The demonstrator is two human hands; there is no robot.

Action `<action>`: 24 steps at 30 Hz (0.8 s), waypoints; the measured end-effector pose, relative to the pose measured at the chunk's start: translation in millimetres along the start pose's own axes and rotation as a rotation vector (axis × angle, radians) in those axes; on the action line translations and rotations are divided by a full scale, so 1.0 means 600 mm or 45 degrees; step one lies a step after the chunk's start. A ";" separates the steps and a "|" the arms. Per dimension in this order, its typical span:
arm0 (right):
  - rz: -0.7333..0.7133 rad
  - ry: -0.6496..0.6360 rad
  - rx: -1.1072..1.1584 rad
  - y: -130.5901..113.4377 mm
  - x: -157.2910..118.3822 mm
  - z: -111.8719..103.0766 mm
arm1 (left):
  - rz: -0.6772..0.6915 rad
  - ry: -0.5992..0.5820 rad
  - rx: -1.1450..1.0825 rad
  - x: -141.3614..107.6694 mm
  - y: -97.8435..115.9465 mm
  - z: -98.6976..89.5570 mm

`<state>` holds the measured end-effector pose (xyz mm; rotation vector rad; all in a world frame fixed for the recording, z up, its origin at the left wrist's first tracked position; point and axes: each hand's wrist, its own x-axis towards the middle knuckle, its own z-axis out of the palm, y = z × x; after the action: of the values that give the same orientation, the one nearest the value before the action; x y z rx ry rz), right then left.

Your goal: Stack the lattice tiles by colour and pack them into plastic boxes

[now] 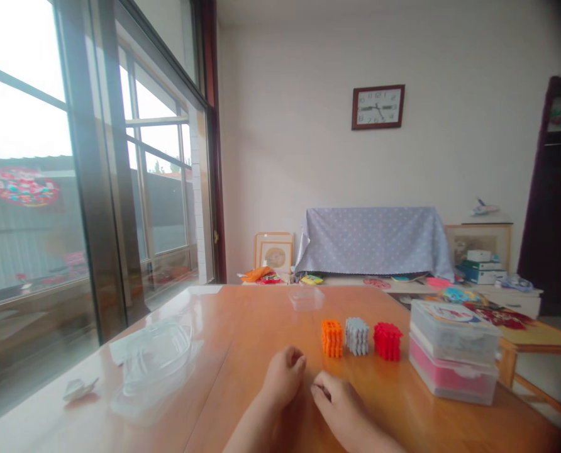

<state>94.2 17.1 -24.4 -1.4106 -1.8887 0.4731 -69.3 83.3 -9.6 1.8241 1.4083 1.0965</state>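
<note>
My left hand (285, 375) rests on the wooden table (247, 340) near its middle, fingers curled in, with no object visible in it. Just to its right lies my right hand (336, 397), also curled closed and apart from the left; nothing shows in its fingers. Beyond my right hand, three small stacks of interlocking plastic pieces stand in a row. From the left they are an orange stack (332, 339), a grey stack (356, 336) and a red stack (387, 341). Neither hand touches them.
Two stacked plastic boxes (453, 377) stand at the table's right. A small clear container (306, 299) sits at the far edge. Clear plastic lids or trays (158, 352) lie on the left, with a small pale object (79, 390). Glass windows (26, 239) border that side.
</note>
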 end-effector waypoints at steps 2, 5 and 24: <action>0.003 0.019 0.005 -0.002 -0.001 0.000 | 0.007 -0.007 0.005 0.001 -0.001 0.000; 0.000 0.040 0.010 -0.004 -0.001 -0.001 | 0.003 -0.019 0.009 0.002 -0.003 -0.001; 0.001 -0.129 -0.185 0.011 0.006 0.001 | 0.014 0.069 0.052 -0.001 -0.012 0.003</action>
<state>97.4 23.0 -28.0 -1.5062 -2.0387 0.4216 -71.4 84.7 -16.6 1.8455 1.4634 1.1379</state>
